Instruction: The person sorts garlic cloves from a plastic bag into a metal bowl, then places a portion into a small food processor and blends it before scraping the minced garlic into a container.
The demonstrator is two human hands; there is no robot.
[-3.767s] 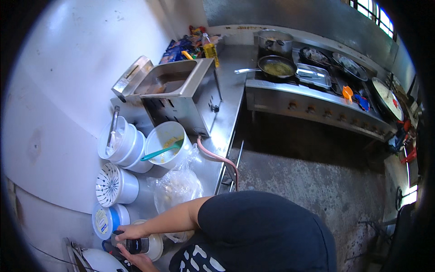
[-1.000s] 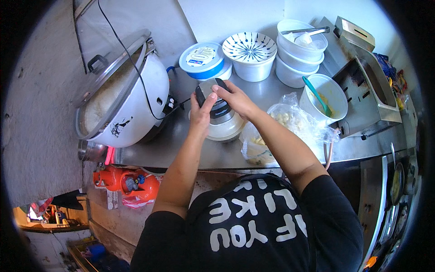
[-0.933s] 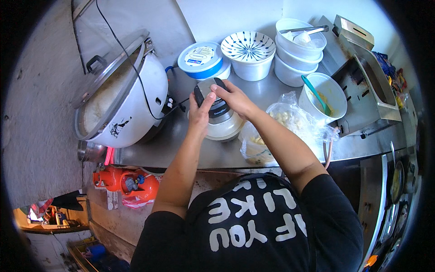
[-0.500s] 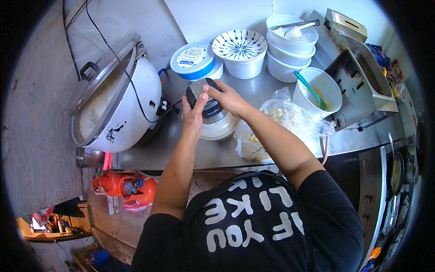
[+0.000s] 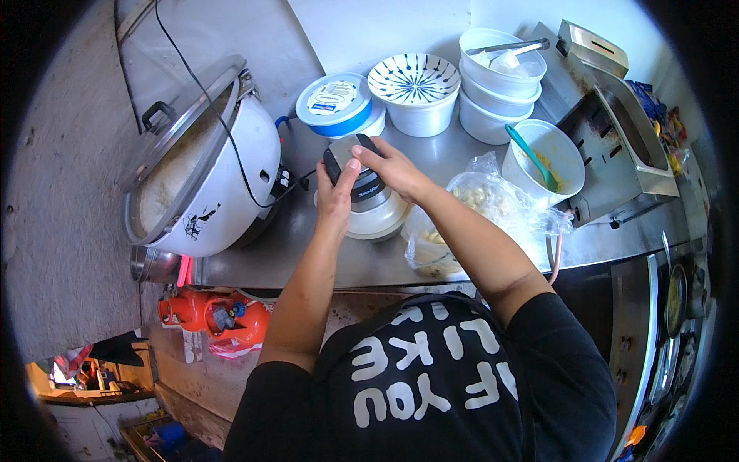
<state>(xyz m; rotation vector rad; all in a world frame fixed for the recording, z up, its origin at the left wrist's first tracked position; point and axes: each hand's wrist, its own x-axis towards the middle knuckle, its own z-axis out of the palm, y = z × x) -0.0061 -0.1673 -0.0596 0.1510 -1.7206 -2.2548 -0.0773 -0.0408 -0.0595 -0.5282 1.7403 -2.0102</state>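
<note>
Left hand (image 5: 334, 199), right hand (image 5: 396, 171): fingers curled round black-and-grey plastic appliance top (image 5: 369, 192) | seated on round off-white base (image 5: 376, 223) beneath them | right of fingers, clear plastic bag (image 5: 514, 209), pale pieces (image 5: 483, 198) unused inside

Cool, bluish brightness washes the back wall (image 5: 385, 27) here, glare flashing off the plastic bag (image 5: 493, 189) and steel counter (image 5: 608, 242), deep shadow below at right, an orange glow lower left, fisheye edges bending into black!
</note>
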